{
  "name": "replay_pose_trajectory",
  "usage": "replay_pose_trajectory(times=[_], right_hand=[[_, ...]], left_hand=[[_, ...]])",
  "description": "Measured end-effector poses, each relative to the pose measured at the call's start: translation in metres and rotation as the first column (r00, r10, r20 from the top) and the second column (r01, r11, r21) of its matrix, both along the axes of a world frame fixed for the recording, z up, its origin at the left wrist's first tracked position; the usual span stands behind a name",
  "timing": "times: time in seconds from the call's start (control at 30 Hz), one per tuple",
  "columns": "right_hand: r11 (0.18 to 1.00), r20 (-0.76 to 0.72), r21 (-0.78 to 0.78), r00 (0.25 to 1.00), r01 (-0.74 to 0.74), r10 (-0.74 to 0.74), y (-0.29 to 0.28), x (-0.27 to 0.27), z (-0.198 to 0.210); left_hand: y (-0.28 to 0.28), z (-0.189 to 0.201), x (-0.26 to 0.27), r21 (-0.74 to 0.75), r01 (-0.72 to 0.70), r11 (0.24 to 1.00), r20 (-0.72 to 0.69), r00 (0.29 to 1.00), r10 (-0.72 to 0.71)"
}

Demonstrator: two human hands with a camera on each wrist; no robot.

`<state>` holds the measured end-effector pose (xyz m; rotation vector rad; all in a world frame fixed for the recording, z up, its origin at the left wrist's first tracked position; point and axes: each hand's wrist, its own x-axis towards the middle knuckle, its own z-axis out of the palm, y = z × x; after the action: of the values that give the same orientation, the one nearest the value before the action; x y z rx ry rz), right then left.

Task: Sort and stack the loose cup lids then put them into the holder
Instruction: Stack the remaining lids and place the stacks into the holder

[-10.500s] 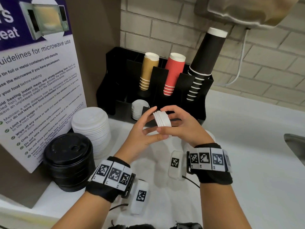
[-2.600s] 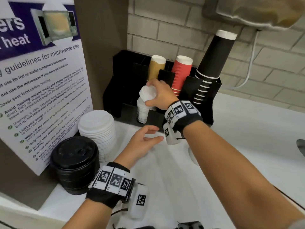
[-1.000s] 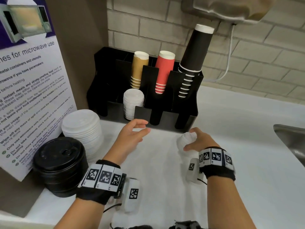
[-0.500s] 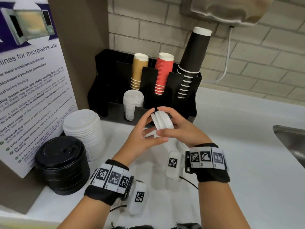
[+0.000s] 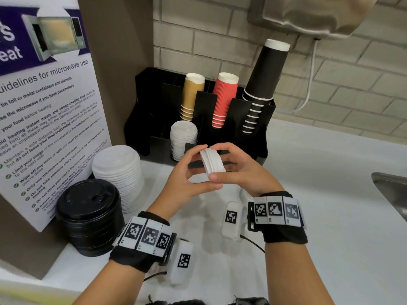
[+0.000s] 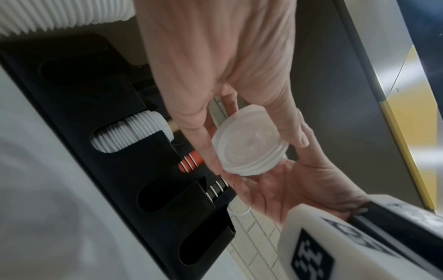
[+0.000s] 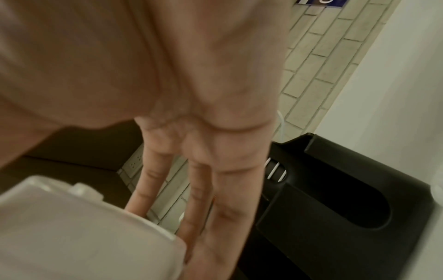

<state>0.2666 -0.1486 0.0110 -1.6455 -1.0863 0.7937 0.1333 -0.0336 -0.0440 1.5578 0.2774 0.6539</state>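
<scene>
Held on edge between both hands (image 5: 220,172), small lids (image 5: 211,160) face sideways.

You've got a white counter (image 5: 319,194) w/ a black holder (image 5: 233,111) at the back by the wall, a big white lid stack (image 5: 119,172) & a black lid stack (image 5: 88,219) front-left touching each other, plus a sink edge (image 5: 394,190) far right.
</scene>
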Motion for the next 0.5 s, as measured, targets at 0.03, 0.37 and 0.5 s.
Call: replay_pose_trajectory(times=[0.03,0.37,0.5], right_hand=[[1.000,0.002,0.003,1.000,0.001,-0.001,0.001,0.000,0.000],[1.000,0.024,0.005,1.000,0.004,-0.004,0.006,0.002,-0.001],[1.000,0.077,-0.001,0.997,-0.013,0.013,0.017,0.004,0.003]], left_hand=[[0.000,0.000,0.000,0.002,0.004,1.000,-0.001,1.000,-0.004],[0.003,0.002,0.001,-0.011,0.013,1.000,-0.014,1.000,-0.013],[0.008,0.001,-0.001,-0.027,-0.020,0.999,-0.044,0.999,0.018]])
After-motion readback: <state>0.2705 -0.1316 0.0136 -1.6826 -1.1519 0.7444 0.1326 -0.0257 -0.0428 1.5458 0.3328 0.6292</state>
